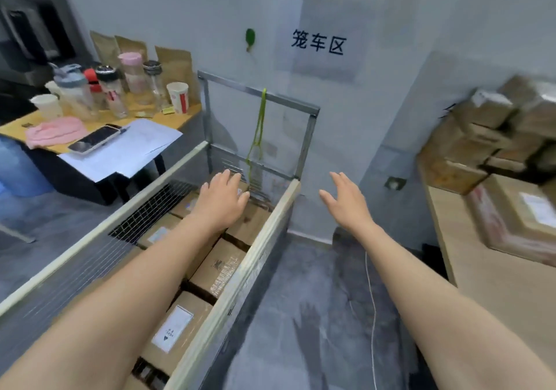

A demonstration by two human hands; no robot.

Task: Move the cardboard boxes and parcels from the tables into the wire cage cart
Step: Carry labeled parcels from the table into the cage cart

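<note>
The wire cage cart (264,227) runs from the lower left up to the wall, with pale padded top rails. Several cardboard boxes (219,269) lie packed inside it, one with a white label (173,328). My left hand (224,198) hovers open, palm down, over the far boxes in the cart and holds nothing. My right hand (346,200) is open in the air to the right of the cart rail, above the floor, empty. More cardboard boxes (481,136) are stacked on the table at the right, and a flat parcel (517,218) with red tape lies in front of them.
A wooden table (493,293) fills the right edge. At the left a desk (180,118) bears bottles, cups, a phone (93,142), papers and a pink cloth. A green cord (260,124) hangs from the cart's end frame. A white cable (373,299) trails over the grey floor.
</note>
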